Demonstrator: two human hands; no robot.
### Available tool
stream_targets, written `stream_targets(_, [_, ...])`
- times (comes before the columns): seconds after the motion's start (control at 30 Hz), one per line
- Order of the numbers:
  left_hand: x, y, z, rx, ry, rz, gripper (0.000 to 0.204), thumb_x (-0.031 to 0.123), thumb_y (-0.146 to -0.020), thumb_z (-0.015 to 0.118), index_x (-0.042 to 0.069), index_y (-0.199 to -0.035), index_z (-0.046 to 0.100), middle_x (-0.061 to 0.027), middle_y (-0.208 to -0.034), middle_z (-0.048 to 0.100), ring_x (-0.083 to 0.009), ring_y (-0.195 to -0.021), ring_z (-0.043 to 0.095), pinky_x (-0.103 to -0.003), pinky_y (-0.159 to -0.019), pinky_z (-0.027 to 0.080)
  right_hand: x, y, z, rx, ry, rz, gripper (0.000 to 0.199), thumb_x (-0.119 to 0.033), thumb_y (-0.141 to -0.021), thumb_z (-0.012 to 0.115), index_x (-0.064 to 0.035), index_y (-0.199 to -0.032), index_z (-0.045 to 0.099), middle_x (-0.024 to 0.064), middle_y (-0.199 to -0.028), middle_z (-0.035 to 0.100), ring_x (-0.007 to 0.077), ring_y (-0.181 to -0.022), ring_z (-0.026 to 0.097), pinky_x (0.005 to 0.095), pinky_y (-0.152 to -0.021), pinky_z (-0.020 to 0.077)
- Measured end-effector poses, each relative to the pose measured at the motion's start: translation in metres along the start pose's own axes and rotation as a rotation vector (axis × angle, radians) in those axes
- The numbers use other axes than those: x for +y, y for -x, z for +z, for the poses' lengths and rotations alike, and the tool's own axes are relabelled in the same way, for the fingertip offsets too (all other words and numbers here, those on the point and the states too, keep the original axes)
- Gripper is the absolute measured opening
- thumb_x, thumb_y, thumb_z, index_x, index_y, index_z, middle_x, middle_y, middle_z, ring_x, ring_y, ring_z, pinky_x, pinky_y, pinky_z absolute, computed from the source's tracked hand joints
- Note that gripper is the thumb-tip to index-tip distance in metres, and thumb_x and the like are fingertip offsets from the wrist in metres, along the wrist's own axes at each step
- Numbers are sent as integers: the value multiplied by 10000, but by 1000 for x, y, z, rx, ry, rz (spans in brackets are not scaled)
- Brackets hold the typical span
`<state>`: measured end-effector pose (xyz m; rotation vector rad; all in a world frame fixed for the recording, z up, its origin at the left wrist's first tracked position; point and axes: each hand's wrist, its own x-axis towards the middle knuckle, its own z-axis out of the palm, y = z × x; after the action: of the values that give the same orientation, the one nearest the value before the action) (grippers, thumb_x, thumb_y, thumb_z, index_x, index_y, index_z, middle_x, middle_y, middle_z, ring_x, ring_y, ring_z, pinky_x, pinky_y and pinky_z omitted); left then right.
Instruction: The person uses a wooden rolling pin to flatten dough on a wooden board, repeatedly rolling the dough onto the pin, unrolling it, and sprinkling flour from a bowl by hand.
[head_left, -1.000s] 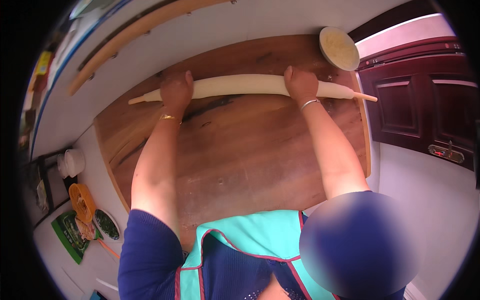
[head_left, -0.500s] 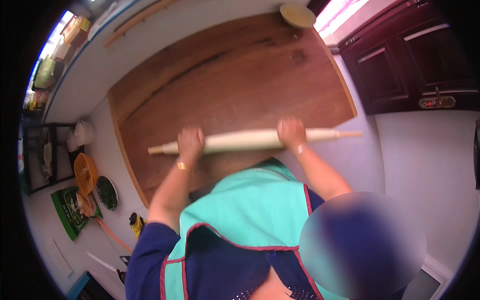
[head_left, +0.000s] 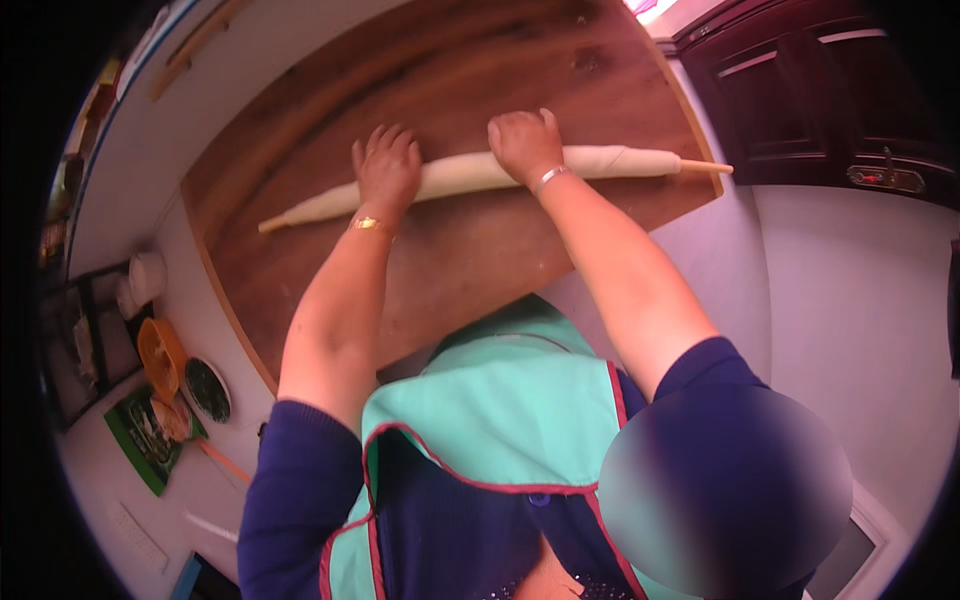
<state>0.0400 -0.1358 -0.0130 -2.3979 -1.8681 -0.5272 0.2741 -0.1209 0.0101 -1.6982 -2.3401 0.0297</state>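
Dough roll (head_left: pixel 457 177) lying across a wooden board (head_left: pixel 470 262), with a hand laid on each side of its middle

Pale dough is wound around a long, thin rolling pin (head_left: pixel 706 167), whose bare ends stick out on both sides. The roll runs at a slant over the board, its left end nearer to the person and its right tip reaching past the board's right edge in this view. A loose edge of the sheet shows as a faint line toward the right end.

The left hand (head_left: pixel 388 168) rests palm down on top of the roll, left of the middle, its fingers stretched forward and slightly parted rather than wrapped around it. The right hand (head_left: pixel 526 147) lies on the roll just right of the middle, back upward, fingers partly bent; its underside is hidden, so I cannot tell how firmly it grips. A gold-coloured band (head_left: pixel 369 223) circles the left wrist, a silver one (head_left: pixel 551 178) the right.

The person wears a turquoise apron (head_left: pixel 490 415) with dark red edging over a navy top (head_left: pixel 300 490). Off to the left, well apart from the roll, are an orange basket (head_left: pixel 162 355), a dark round dish (head_left: pixel 207 390) close beside it and a green packet (head_left: pixel 145 440). Dark red cabinet doors (head_left: pixel 790 110) stand at the upper right.
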Motion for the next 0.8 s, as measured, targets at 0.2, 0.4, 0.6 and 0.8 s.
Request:
stream_targets(0.2, [-56, 36, 8, 83, -100, -262, 360, 285, -939, 448, 162, -1234, 615, -44, -1309, 586, -271, -1285, 464, -578, -1086, 252, 35, 53, 12, 375, -41, -6, 226, -272, -839, 557, -134, -974, 674, 9, -971, 679, 215, -996, 606, 474, -959, 389])
stream_targets(0.4, [-108, -50, 6, 93, -60, -244, 344, 307, -951, 450, 151, -1182, 652, -65, -1285, 606, -287, -1269, 487, -613, -1056, 274, 60, -61, -4, 58, -98, 151, 217, -230, -908, 482, -119, -823, 647, 53, -953, 682, 235, -977, 600, 457, -947, 387])
stream_targets(0.6, [-130, -21, 22, 144, -76, -164, 373, 313, -961, 440, 141, -1232, 629, -107, -1305, 589, -321, -1291, 462, -626, -1046, 281, 111, -1, 8, 433, 130, 157, 178, -215, -872, 527, -147, -919, 685, 5, -948, 682, 203, -1021, 603, 468, -978, 368])
stream_targets(0.8, [-193, -115, 32, 145, -81, -269, 388, 337, -989, 414, 165, -1288, 591, -96, -1354, 545, -321, -1312, 432, -607, -1072, 263, 139, -111, 8, 160, 18, 200, 226, -207, -881, 536, -120, -1039, 673, 65, -1006, 674, 274, -1055, 595, 505, -1000, 370])
